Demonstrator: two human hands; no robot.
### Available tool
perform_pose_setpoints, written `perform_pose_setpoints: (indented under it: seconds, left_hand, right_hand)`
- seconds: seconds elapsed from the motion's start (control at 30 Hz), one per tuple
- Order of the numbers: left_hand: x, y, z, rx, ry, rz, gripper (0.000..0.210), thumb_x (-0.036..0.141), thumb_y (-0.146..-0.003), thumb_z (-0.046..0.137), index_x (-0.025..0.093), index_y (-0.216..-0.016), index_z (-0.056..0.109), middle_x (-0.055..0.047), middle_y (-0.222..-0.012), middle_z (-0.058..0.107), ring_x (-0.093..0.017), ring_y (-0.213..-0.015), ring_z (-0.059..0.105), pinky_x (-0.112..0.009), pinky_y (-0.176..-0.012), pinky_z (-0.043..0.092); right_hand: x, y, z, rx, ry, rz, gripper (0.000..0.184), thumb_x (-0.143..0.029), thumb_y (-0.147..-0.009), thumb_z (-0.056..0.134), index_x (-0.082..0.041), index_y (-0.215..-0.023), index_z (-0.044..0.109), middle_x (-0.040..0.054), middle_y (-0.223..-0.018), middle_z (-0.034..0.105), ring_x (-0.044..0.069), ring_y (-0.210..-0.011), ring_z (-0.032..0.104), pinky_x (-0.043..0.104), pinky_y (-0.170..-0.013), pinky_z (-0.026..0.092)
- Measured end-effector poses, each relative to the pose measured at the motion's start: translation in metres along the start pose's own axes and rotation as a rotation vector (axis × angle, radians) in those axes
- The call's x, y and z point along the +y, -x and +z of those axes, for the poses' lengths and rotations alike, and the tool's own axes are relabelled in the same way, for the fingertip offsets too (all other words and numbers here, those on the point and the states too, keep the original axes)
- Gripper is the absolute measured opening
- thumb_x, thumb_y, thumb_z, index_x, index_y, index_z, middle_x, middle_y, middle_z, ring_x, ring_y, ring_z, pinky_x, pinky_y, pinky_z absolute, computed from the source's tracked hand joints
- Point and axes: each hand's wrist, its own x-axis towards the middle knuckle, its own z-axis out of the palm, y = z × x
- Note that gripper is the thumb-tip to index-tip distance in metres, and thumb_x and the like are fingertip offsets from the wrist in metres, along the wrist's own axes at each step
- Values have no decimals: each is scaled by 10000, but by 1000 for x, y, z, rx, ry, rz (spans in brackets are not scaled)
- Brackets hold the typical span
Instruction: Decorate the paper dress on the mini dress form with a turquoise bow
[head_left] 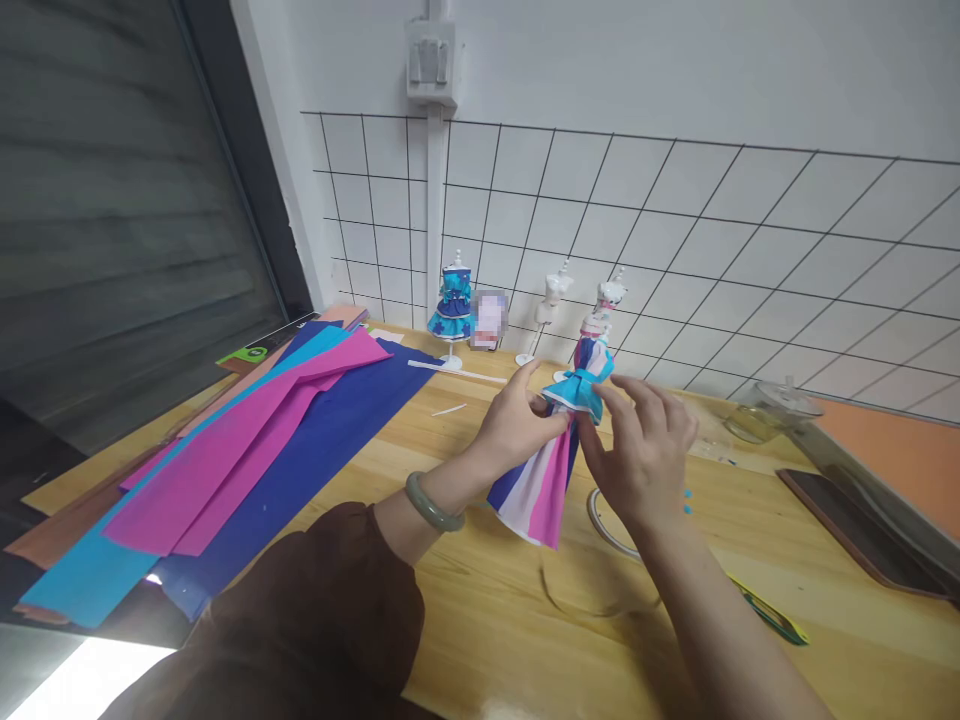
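Note:
A miniature doll dress with a long skirt of blue, white and pink panels, a turquoise ruffle and a sash is tilted above the table on a small mannequin. My left hand grips it from the left just under the ruffle, thumb in front. From the right, my right hand has its thumb and index fingertip at the edge of the ruffle and skirt; its other fingers are loosely curved. Behind stand a mannequin in a blue tiered dress and a bare white mannequin.
Pink crepe paper lies with turquoise, blue and brown sheets at left. A blurred phone leans at the wall. Green-and-yellow thread snips, a roll of tape, a dark tray and a glass teapot are at right.

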Motion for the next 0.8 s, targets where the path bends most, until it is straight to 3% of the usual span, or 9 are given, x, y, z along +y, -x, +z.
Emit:
perform_pose_setpoints:
  seconds: [0.1,0.3,0.6,0.8]
  left_hand:
    - [-4,0,3,-27,-39,-9,862,289,-676,705,190,-1422,285,14,-687,607,-156,-715,575,-287,-734,450]
    - [-10,0,4,-31,-59,-18,843,287,-659,711,204,-1404,326,39,-629,564,-145,-665,542,-262,-690,432]
    - [-15,-1,6,-66,-7,-24,813,297,-681,699,215,-1400,330,49,-605,530,-114,-603,494,-232,-624,398]
    - [-14,-1,5,-84,54,-72,837,314,-681,709,205,-1410,313,29,-654,569,-120,-627,516,-243,-633,409]
  right_hand:
    - [0,0,-1,0,42,-101,245,-191,-812,576,-253,-1049,582,82,-1098,646,278,-1081,524,445,-888,310]
    - [1,0,0,-3,40,-161,130,-172,-807,593,-261,-902,603,18,-979,698,233,-978,562,417,-860,302]
    - [4,1,2,-4,-178,24,136,-187,-804,582,-255,-916,619,37,-931,694,235,-933,556,400,-808,344]
    - [2,0,2,-3,-193,7,168,-178,-801,592,-253,-950,611,36,-950,690,230,-943,556,400,-822,349]
